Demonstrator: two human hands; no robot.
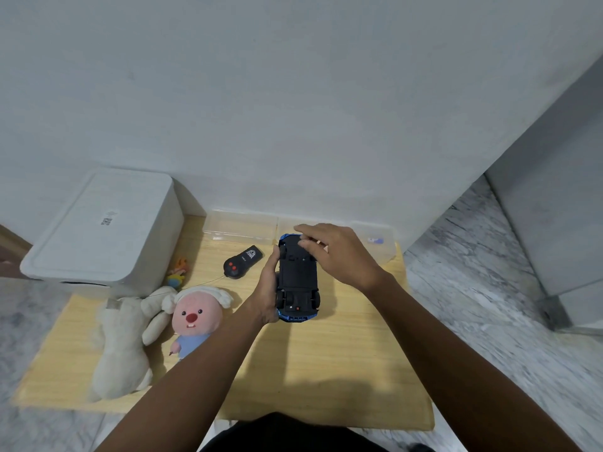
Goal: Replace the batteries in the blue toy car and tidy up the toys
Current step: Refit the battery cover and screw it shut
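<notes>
**Car flipped, cover work at the far end: slip and lost-parts risk**

The blue toy car (297, 282) is belly-up, held above the wooden bench (326, 370) near its 12 o'clock edge. The left hand (266, 296) grips it along the 9 o'clock side, fingers wrapped round the body w/ thumb on the black underside. The right hand (336, 252) comes over from 3 o'clock, fingers curved and narrow, tips on the chassis at the car's far end. Can't tell if they pinch a tab or a small part or just press; a pale bit shows between them, too blurred to name.

What could go wrong, as I judge it:
- The grip is one-sided. If the right fingers pry hard at a cover, the car may twist out of the left hand and drop on the bench.
- A cover that pops suddenly could fly off, and cells could roll toward the remote (243, 261) at 10 o'clock of the car, or off the bench edge onto the marble floor (489, 288).
- If the cover is screw-held, finger force alone could snap a tab. No tool is in view.
- New vs old cells could get mixed. I see no batteries for sure; a small purple-white item (375, 240) sits in the clear boxes (241, 225) at 12 o'clock, unclear what.

The tidy-up is not begun, by the look of it: the pink plush (197, 316), the cream plush (125, 340) and a small colourful toy (178, 272) lie at 8–9 o'clock, next to the white lidded bin (101, 226).
</notes>
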